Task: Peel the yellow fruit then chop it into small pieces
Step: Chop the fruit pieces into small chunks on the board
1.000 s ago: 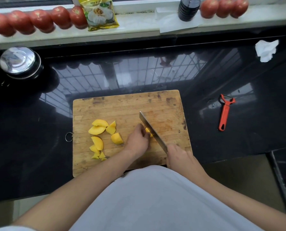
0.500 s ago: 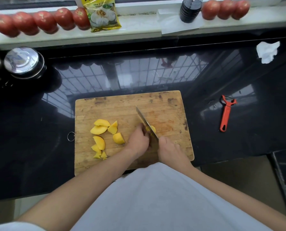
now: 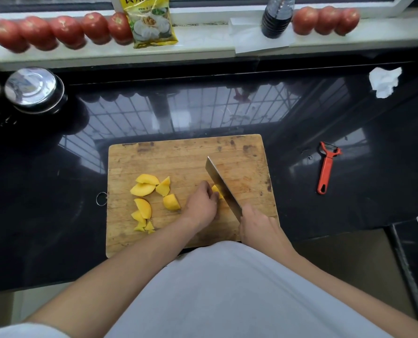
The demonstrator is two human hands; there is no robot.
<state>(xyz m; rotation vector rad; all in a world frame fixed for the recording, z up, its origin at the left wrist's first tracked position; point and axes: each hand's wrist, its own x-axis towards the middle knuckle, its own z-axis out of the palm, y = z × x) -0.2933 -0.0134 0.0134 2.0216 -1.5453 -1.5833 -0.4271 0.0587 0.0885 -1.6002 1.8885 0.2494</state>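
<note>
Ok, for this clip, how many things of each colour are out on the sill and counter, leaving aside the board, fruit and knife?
Red tomatoes: 8, five left of the yellow packet and three at the right end
Yellow packet: 1
Dark bottle: 1
Red peeler: 1
White crumpled tissue: 1
Shiny metal lid: 1
Total: 13

left grip (image 3: 203, 203) curled, right grip (image 3: 256, 225) clenched
</note>
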